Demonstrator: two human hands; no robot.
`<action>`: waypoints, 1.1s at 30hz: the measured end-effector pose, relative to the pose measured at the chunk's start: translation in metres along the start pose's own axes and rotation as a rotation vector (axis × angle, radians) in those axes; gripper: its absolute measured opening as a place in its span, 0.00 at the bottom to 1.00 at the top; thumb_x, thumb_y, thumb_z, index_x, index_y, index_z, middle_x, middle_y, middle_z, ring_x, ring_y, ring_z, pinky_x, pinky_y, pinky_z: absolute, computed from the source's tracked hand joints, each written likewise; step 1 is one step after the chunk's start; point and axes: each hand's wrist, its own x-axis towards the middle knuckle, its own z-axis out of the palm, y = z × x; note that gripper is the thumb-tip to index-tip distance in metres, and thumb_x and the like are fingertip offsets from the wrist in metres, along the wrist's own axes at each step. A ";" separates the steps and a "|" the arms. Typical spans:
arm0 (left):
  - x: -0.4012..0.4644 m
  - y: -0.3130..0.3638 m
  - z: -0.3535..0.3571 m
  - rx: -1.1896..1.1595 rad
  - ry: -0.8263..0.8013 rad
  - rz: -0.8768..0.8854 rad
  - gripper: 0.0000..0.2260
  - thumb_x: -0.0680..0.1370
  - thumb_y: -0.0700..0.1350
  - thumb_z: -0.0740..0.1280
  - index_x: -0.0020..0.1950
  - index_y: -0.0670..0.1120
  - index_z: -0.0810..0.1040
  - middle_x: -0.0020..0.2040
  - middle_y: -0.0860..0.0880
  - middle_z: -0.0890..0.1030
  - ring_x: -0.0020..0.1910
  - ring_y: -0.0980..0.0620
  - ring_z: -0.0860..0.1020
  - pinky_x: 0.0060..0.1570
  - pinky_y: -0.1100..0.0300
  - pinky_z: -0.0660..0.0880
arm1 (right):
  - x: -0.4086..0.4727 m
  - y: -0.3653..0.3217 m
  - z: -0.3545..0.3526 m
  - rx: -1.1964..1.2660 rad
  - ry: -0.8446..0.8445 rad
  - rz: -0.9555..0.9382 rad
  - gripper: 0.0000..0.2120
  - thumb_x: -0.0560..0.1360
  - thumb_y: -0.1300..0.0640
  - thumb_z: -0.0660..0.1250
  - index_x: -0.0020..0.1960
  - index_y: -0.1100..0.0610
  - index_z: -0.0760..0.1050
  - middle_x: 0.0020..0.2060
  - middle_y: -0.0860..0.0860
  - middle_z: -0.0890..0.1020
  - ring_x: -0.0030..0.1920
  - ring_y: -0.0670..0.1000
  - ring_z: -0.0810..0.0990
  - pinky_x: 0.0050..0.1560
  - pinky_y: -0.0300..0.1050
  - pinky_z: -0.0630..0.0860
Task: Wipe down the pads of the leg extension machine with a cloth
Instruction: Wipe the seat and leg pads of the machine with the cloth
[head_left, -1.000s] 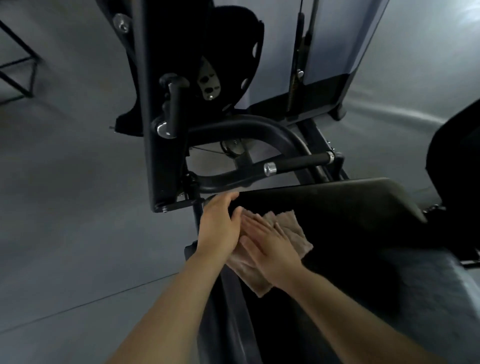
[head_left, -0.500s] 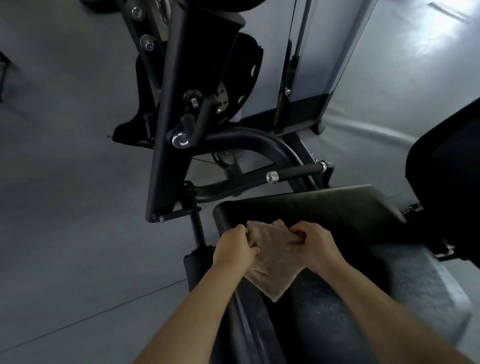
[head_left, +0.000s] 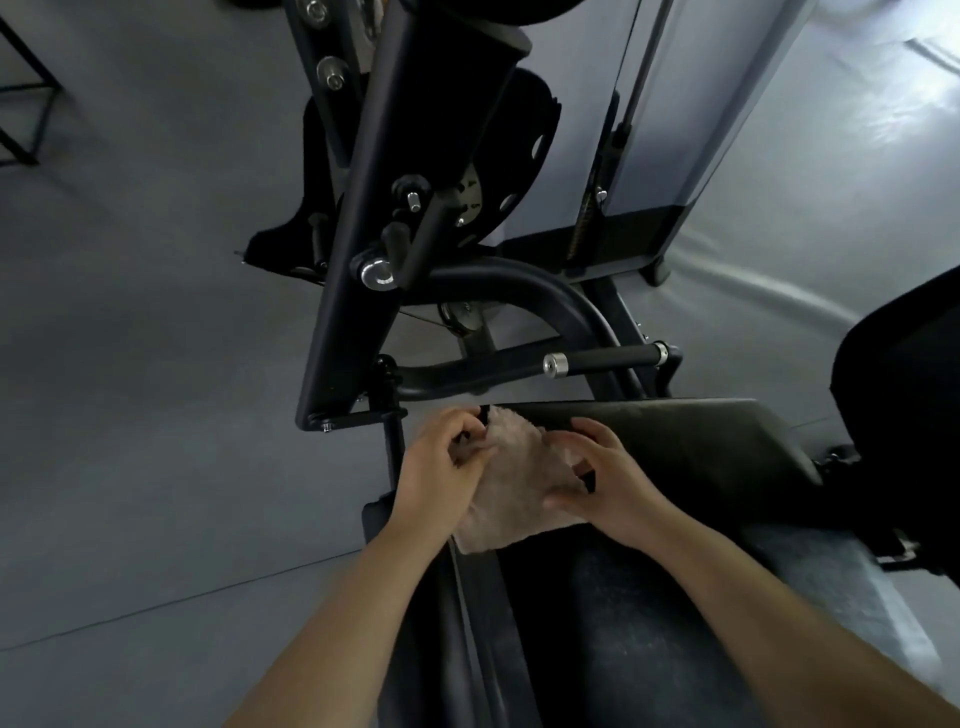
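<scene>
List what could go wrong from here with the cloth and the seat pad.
Both hands, left hand and right hand, grip the beige cloth bunched at the seat pad corner. Bunched, it may wipe only a narrow strip. Its loose lower edge overhangs the pad and could snag on the black frame close by.

Cloth (head_left: 511, 488) on the near-left corner of the seat pad (head_left: 675, 452), between left hand (head_left: 441, 475) and right hand (head_left: 613, 486); handle bar (head_left: 605, 359) behind the pad, upright frame post (head_left: 363, 249) to its left.
</scene>
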 end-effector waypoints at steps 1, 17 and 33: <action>0.002 0.001 0.001 -0.012 0.005 -0.002 0.15 0.72 0.37 0.71 0.37 0.56 0.71 0.47 0.61 0.76 0.47 0.65 0.75 0.46 0.78 0.68 | 0.003 0.001 0.000 -0.014 0.000 -0.012 0.29 0.67 0.57 0.76 0.66 0.50 0.71 0.69 0.50 0.61 0.55 0.50 0.73 0.51 0.33 0.70; 0.025 0.015 -0.009 -0.042 -0.234 -0.333 0.08 0.67 0.45 0.76 0.38 0.45 0.78 0.36 0.47 0.77 0.37 0.53 0.75 0.40 0.59 0.74 | 0.051 -0.023 -0.065 0.345 -0.024 -0.220 0.17 0.70 0.70 0.69 0.40 0.47 0.76 0.37 0.45 0.79 0.37 0.37 0.76 0.42 0.27 0.71; 0.016 0.077 -0.008 0.579 -0.395 0.388 0.02 0.69 0.43 0.68 0.40 0.46 0.80 0.42 0.55 0.78 0.43 0.62 0.71 0.47 0.77 0.63 | 0.064 -0.005 -0.081 -0.010 0.044 -0.402 0.11 0.69 0.70 0.69 0.42 0.55 0.83 0.40 0.51 0.84 0.44 0.51 0.83 0.50 0.46 0.78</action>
